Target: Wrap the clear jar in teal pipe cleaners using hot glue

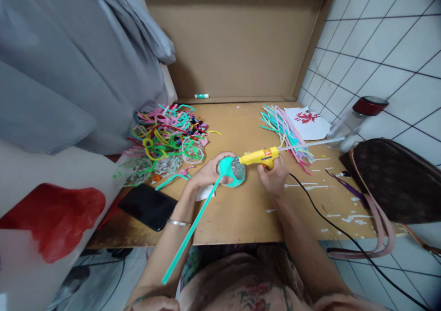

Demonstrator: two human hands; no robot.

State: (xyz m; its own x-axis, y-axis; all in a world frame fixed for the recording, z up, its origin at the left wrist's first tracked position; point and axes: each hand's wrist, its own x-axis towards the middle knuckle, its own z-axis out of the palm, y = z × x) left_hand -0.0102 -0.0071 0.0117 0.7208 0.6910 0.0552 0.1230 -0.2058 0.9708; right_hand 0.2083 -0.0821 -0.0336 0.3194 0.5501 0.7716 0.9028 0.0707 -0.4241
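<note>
My left hand (210, 171) is wrapped round a clear, rounded container (238, 169) partly covered in turquoise pipe cleaner. From it a long turquoise pipe cleaner (193, 230) runs down toward my body, across my left forearm. In my right hand (273, 175) is a yellow glue gun (259, 156), gripped by its handle. Its nozzle points left and meets or nearly meets the container. A long translucent glue stick (312, 143) sticks out of the gun's back end, and a black cord (330, 217) trails off to the lower right.
Left lies a tangled heap of coloured pipe cleaners (161, 136), near a black phone (148, 206). At right are straight pipe cleaners (285, 129), a white paper (310, 126), a lidded bottle (351, 120) and a brown bag (396, 178). A cardboard wall (230, 44) stands behind.
</note>
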